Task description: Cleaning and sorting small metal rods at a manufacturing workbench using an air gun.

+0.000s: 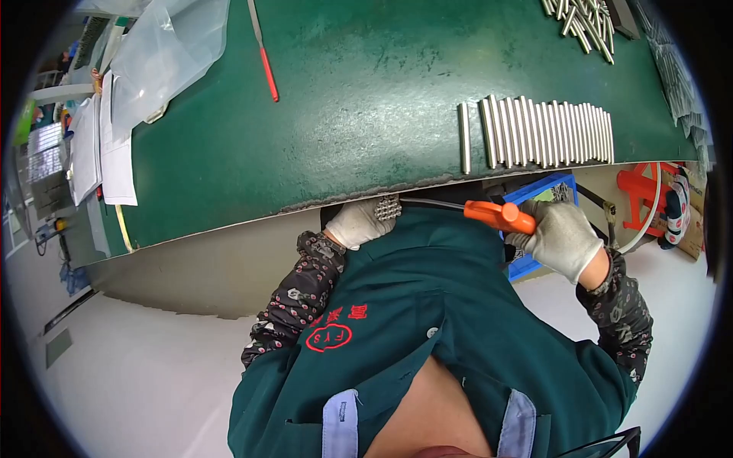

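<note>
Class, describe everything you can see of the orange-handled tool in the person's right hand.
The orange-handled tool has a glossy, plastic-looking orange grip and a thin grey metal shaft running left from it. It lies roughly level, just below the edge of the green table. The gloved right hand grips the handle's right end. The shaft's far end reaches a bundle of small metal pieces held in the gloved left hand; its tip is hidden.

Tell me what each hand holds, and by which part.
Right hand grips a file by its orange handle. Left hand clasps a rod bundle near its end.
</note>
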{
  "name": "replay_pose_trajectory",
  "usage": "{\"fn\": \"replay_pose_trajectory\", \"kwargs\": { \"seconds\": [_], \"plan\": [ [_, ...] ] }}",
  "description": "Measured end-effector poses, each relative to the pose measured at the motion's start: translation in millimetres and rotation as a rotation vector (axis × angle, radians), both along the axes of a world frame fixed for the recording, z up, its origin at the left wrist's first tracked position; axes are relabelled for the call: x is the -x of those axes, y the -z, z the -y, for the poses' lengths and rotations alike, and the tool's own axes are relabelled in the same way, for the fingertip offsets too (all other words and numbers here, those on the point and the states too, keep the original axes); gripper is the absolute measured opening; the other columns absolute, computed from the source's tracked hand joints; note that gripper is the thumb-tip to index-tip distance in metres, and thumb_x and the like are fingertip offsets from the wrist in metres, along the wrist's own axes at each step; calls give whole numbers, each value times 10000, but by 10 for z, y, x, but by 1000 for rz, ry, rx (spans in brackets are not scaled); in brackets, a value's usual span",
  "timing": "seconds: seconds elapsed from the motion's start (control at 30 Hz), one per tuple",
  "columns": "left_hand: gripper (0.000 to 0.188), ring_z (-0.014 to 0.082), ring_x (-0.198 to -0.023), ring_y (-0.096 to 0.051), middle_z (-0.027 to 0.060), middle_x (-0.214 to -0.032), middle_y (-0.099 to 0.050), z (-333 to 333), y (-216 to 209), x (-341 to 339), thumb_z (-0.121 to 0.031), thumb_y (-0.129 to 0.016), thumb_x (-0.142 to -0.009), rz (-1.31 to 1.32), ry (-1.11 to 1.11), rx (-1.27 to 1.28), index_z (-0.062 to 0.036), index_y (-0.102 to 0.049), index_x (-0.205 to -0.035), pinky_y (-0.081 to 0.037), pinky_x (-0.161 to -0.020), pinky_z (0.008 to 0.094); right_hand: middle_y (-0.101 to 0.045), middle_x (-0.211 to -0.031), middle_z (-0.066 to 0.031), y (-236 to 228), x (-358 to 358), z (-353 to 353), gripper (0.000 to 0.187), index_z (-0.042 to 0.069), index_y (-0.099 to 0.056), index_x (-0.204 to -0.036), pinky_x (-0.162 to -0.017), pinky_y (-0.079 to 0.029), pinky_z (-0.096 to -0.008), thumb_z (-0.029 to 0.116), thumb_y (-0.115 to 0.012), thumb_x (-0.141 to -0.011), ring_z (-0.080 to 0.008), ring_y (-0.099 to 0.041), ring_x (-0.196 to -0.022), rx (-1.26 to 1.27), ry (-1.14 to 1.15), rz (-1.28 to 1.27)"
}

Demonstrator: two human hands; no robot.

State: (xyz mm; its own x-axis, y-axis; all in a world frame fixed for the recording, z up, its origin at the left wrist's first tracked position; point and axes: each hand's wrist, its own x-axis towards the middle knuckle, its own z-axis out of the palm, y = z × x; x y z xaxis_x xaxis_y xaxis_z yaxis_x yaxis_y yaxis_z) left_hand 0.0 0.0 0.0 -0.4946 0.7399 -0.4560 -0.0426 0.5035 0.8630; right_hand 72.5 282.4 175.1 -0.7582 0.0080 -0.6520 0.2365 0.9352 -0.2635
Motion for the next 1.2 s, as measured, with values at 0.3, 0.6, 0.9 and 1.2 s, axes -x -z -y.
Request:
{"fn": "replay_pose_trajectory", "kwargs": {
  "seconds": [0.3, 0.6, 0.9, 1.2],
  "plan": [
    [350, 209, -806, -572, 122, -883, -608, -173, -341, -70, -225, -645, -757, 17, -7, 65, -44, -547, -1040, -455, -764, 306, -603, -669, -162, -290, -59, -138, 385, 58, -624, -879, -600, -463, -403, 403, -656, -712, -331, -598, -662, 59, -29, 69],
    [253, 234, -741, -518, 90, -787, -509, -75, -237, 18, -112, -618, -718, -174, -19, -38, -38, -497, -928, -434, -712, 328, -600, -741, -7, -776, -163, -814, 345, 13, -604, -904, -553, -455, -264, 282, -714, -718, -111, -546, -586, 726, 615, -368],
    [344, 111, -692, -479, 11, -773, -465, -42, -39, 84, -25, -648, -681, -164, -60, -162, -65, -453, -962, -429, -653, 253, -488, -605, -29, -255, 623, -2227, 352, 46, -562, -855, -411, -413, -282, 391, -604, -802, -137, -471, -467, 533, 1359, -881],
    [406, 128, -734, -482, 20, -813, -491, -3, -10, 84, -85, -684, -680, -94, -83, -86, -58, -456, -1015, -433, -689, 275, -597, -1044, -185, -164, 930, -2182, 498, 124, -546, -1110, -799, -437, -425, 467, -551, -749, -356, -565, -968, -469, 910, -721]
  ]
}}
